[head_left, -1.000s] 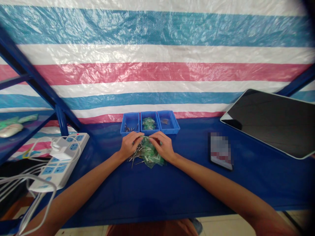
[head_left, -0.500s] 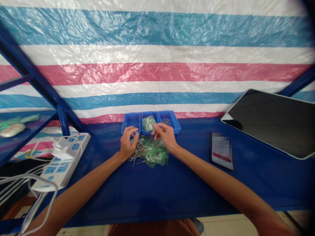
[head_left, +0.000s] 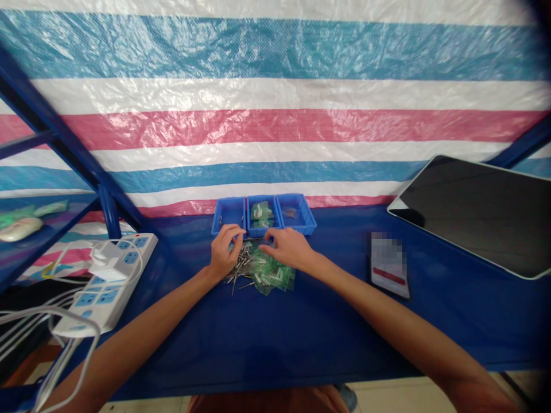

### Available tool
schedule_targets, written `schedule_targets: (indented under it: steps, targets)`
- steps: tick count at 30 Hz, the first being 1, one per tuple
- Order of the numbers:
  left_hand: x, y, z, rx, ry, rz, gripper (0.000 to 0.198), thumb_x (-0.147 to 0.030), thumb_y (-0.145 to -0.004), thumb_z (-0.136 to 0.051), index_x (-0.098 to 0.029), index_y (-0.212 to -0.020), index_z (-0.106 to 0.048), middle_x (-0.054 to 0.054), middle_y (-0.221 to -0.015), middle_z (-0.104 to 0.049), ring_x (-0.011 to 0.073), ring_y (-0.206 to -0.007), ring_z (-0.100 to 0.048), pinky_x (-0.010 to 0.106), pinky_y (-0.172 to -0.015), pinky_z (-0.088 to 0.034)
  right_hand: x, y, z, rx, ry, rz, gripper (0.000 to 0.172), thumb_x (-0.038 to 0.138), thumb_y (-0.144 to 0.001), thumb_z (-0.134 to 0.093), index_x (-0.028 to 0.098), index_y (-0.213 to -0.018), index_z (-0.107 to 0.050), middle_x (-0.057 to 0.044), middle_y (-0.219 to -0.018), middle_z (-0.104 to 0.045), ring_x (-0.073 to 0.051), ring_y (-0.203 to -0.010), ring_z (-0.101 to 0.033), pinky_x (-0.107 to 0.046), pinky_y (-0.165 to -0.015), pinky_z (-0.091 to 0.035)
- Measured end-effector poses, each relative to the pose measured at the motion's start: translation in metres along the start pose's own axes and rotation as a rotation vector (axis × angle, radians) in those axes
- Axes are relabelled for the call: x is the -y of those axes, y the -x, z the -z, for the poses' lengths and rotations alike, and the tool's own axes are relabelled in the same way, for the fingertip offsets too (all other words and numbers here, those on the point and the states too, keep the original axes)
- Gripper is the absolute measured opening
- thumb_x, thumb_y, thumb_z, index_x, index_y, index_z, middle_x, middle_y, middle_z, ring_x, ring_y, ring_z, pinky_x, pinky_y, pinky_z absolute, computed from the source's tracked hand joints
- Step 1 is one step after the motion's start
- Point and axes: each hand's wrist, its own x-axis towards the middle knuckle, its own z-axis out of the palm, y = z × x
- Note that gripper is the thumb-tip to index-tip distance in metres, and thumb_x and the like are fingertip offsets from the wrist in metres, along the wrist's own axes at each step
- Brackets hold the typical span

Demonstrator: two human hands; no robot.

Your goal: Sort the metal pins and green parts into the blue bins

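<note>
My left hand point(head_left: 226, 250) is over the left edge of a pile of thin metal rods point(head_left: 241, 267), its fingers curled and the thumb held apart from them. I can make out nothing in it. My right hand point(head_left: 287, 246) hovers above a heap of small green plastic bags point(head_left: 273, 274) with white pieces inside. Its thumb and forefinger are spread, with nothing visible between them. Just behind the hands stand three blue bins: the left bin point(head_left: 231, 202) with a few thin pieces, the middle bin point(head_left: 263, 232) with green bags point(head_left: 261, 211), and the right bin point(head_left: 307, 215) with small pieces.
A white power strip point(head_left: 116, 304) with plugs and cables lies at the left of the blue table point(head_left: 258, 344). To the right are a phone point(head_left: 388, 269) and a large dark-screened tablet or monitor point(head_left: 482, 212). A striped plastic sheet point(head_left: 275, 126) hangs behind.
A green bag by my right hand at the middle bin has been let go and lies inside it. My right hand has come down towards the heap, fingers spread. My left hand has barely moved.
</note>
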Motion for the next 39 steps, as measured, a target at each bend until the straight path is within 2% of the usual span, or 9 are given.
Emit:
schedule_targets:
  steps: [4,9,13,17,23,28,31,35,39]
  targets:
    - [0.001,0.000,0.000,0.028,0.006,0.003,0.012,-0.016,-0.088,-0.050,-0.016,-0.092,-0.061,0.007,-0.094,-0.061,0.0122,-0.080,-0.057,0.026,-0.074,-0.048,0.008,0.012,0.002,0.141,0.216,0.035,0.045,0.057,-0.081,-0.054,0.018,-0.103,-0.063,-0.013,-0.088,-0.069,-0.028,-0.084,-0.064,-0.032,-0.068,-0.044]
    - [0.000,-0.001,0.001,0.043,0.016,-0.015,0.014,-0.016,-0.088,-0.048,-0.016,-0.088,-0.062,0.006,-0.090,-0.061,0.0140,-0.085,-0.058,0.028,-0.078,-0.047,0.010,0.014,-0.002,0.195,0.241,0.059,0.039,0.052,-0.084,-0.054,0.020,-0.105,-0.060,-0.012,-0.094,-0.069,-0.026,-0.088,-0.065,-0.030,-0.070,-0.044]
    - [-0.001,-0.001,0.001,0.041,0.024,-0.013,0.014,-0.014,-0.087,-0.048,-0.017,-0.086,-0.062,0.006,-0.090,-0.061,0.0143,-0.087,-0.058,0.030,-0.083,-0.047,0.009,0.011,-0.003,0.169,0.243,0.068,0.031,0.047,-0.086,-0.054,0.020,-0.101,-0.061,-0.009,-0.089,-0.070,-0.024,-0.084,-0.066,-0.028,-0.066,-0.042]
    - [0.000,0.000,0.000,0.040,0.030,-0.014,0.015,-0.013,-0.087,-0.048,-0.016,-0.086,-0.062,0.006,-0.090,-0.061,0.0145,-0.087,-0.058,0.030,-0.083,-0.047,0.007,0.009,-0.002,0.118,0.206,0.013,0.017,0.035,-0.089,-0.052,0.021,-0.094,-0.061,-0.006,-0.086,-0.069,-0.021,-0.084,-0.065,-0.026,-0.065,-0.041]
    - [0.000,-0.001,0.000,0.042,0.026,-0.016,0.014,-0.013,-0.087,-0.049,-0.017,-0.086,-0.062,0.006,-0.090,-0.061,0.0146,-0.087,-0.059,0.031,-0.085,-0.047,0.011,0.011,-0.002,0.099,0.172,0.004,0.031,0.049,-0.085,-0.055,0.019,-0.088,-0.063,-0.008,-0.088,-0.068,-0.022,-0.084,-0.064,-0.028,-0.066,-0.041]
    - [-0.001,-0.001,0.000,0.040,0.033,-0.020,0.014,-0.012,-0.086,-0.049,-0.017,-0.086,-0.062,0.005,-0.089,-0.061,0.0142,-0.085,-0.059,0.030,-0.083,-0.048,0.010,0.012,-0.004,0.096,0.182,-0.029,0.018,0.032,-0.089,-0.050,0.020,-0.085,-0.062,-0.007,-0.088,-0.069,-0.021,-0.084,-0.064,-0.028,-0.067,-0.041]
    - [0.000,-0.001,0.000,0.046,0.036,-0.019,0.014,-0.014,-0.087,-0.049,-0.017,-0.086,-0.062,0.005,-0.089,-0.061,0.0140,-0.084,-0.059,0.029,-0.081,-0.048,0.008,0.011,-0.005,0.071,0.155,-0.044,0.016,0.029,-0.089,-0.049,0.020,-0.086,-0.062,-0.006,-0.089,-0.069,-0.021,-0.085,-0.063,-0.027,-0.066,-0.040]
    - [0.000,-0.001,0.000,0.048,0.032,-0.013,0.014,-0.016,-0.088,-0.049,-0.017,-0.087,-0.062,0.006,-0.090,-0.061,0.0143,-0.086,-0.059,0.029,-0.081,-0.048,0.006,0.010,-0.006,0.001,0.111,-0.087,0.019,0.032,-0.090,-0.046,0.020,-0.088,-0.061,-0.005,-0.086,-0.069,-0.020,-0.082,-0.063,-0.027,-0.063,-0.038]
    - [-0.001,-0.001,0.000,0.062,0.035,0.005,0.014,-0.017,-0.089,-0.048,-0.016,-0.091,-0.062,0.007,-0.092,-0.061,0.0144,-0.087,-0.059,0.027,-0.076,-0.049,0.002,0.008,-0.010,-0.127,0.015,-0.153,0.023,0.035,-0.091,-0.045,0.021,-0.085,-0.061,-0.002,-0.076,-0.068,-0.018,-0.072,-0.063,-0.025,-0.059,-0.035]
